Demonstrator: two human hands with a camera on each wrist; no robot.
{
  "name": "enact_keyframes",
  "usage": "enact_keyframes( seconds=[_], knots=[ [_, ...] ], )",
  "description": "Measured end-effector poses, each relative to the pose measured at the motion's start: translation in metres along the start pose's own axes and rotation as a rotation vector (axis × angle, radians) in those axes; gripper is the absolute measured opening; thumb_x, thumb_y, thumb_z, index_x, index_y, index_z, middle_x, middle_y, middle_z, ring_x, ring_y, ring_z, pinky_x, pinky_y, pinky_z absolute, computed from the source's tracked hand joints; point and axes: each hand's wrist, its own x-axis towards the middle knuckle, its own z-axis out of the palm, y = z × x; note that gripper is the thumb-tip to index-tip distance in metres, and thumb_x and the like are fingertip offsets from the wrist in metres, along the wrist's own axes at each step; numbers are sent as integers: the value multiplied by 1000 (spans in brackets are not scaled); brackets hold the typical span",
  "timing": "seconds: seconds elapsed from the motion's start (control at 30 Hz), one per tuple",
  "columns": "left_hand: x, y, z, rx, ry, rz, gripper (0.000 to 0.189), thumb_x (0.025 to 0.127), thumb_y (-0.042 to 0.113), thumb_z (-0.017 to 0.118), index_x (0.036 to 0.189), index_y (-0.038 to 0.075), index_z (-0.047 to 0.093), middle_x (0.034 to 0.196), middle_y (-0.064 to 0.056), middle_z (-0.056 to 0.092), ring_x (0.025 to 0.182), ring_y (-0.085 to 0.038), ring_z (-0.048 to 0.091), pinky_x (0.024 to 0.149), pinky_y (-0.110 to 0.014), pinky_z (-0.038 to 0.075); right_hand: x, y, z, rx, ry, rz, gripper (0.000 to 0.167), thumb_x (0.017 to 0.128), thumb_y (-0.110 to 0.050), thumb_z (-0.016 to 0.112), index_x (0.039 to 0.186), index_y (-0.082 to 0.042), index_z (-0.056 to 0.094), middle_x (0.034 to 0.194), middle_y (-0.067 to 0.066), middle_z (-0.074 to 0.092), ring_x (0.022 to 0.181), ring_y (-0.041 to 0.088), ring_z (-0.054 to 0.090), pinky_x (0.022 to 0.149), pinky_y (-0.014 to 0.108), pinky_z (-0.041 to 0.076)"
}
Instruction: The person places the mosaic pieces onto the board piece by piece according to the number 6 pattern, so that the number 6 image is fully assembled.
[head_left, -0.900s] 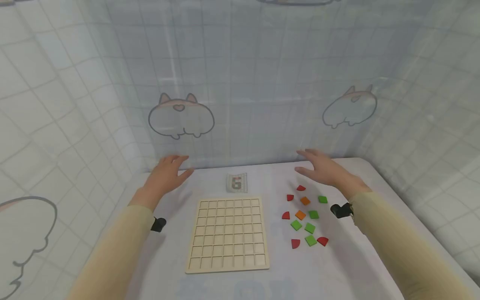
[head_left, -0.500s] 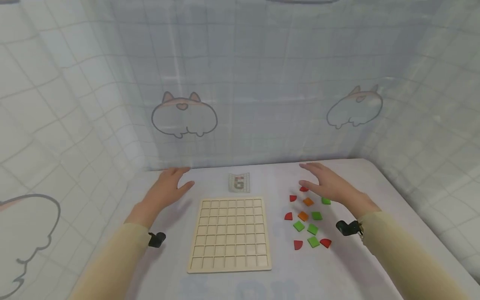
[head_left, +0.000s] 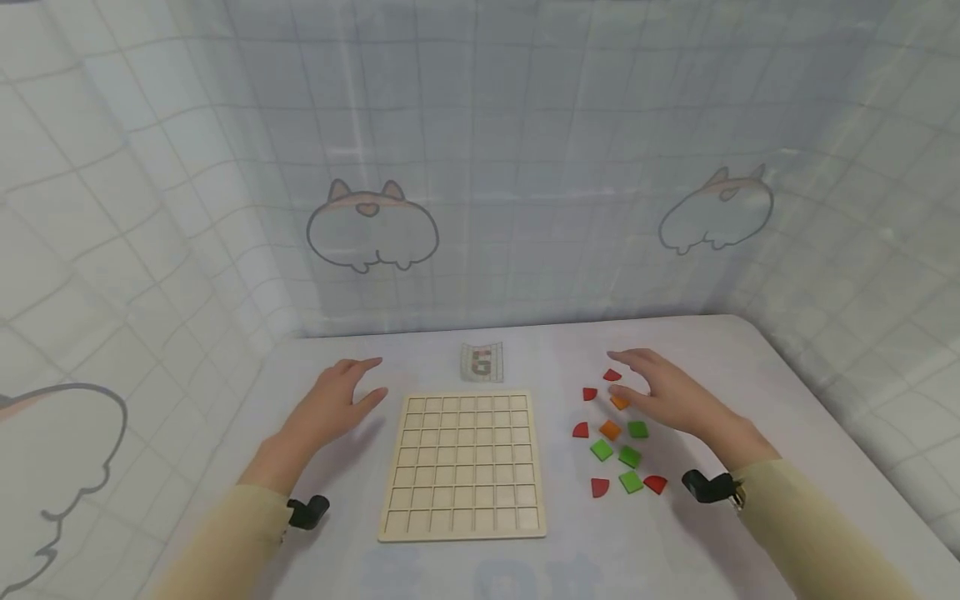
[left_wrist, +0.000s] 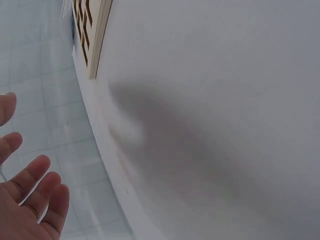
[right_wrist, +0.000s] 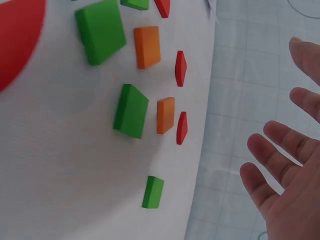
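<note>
Above the table's left side hovers my left hand [head_left: 330,408], fingers relaxed and spread, holding nothing; the left wrist view shows its fingers [left_wrist: 37,175] apart from the table. My right hand [head_left: 671,400] hangs over the far part of the scattered pieces, also holding nothing, and hides part of an orange square [head_left: 619,402]. Between the hands lies a pale wooden grid board [head_left: 465,467] with bare cells. To its right are several green squares [head_left: 631,482], another orange square [head_left: 611,430] and several red quarter-circles [head_left: 599,487], all flat on the table.
A small printed paper [head_left: 482,362] lies behind the board, bearing a coloured figure. The white table [head_left: 555,358] is enclosed by hanging grid-patterned curtains [head_left: 517,208] at the back and both sides. A small black camera sits on each wrist.
Both hands have come down and nearer over the table, the right one now in front of the far pieces. The view has shifted slightly; board and pieces lie as before.
</note>
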Motion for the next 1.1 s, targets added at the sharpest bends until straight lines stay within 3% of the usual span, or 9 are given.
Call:
enact_keyframes(
  seconds=[0.17, 0.37, 0.6, 0.93, 1.1],
  knots=[
    [-12, 2, 6, -30, -7, 1, 62, 97, 43, 61, 149, 13, 44, 141, -19, 47, 127, -40, 45, 100, -58, 37, -12, 2, 3, 25, 9, 4, 64, 94, -45, 66, 148, -16, 47, 144, 12, 43, 123, 32, 51, 91, 52, 48],
    [-28, 6, 16, -87, -17, -30, 59, 96, 43, 62, 146, 14, 49, 138, -13, 50, 114, -32, 57, 91, -52, 45, -25, 2, 10, 60, 21, 13, 60, 93, -43, 68, 146, -23, 49, 142, 9, 46, 119, 32, 54, 88, 52, 50],
    [-45, 12, 25, -115, -73, -87, 58, 95, 44, 64, 143, 15, 52, 133, -9, 53, 109, -26, 57, 84, -45, 49, -40, 4, 22, 96, 19, 23, 58, 93, -47, 66, 143, -20, 52, 138, 5, 49, 117, 29, 54, 87, 49, 50],
    [-60, 29, 26, -185, -118, -128, 53, 93, 38, 69, 139, 15, 56, 119, -3, 59, 96, -17, 56, 72, -34, 47, -56, 9, 35, 113, 28, 20, 57, 93, -43, 68, 142, -17, 54, 137, 4, 51, 112, 25, 57, 88, 48, 50],
    [-70, 37, 29, -220, -130, -157, 51, 91, 34, 72, 136, 16, 58, 115, -1, 60, 90, -13, 55, 73, -34, 47, -63, 10, 42, 121, 28, 53, 55, 92, -44, 69, 138, -16, 57, 135, 4, 52, 110, 23, 57, 86, 47, 51]
  ],
)
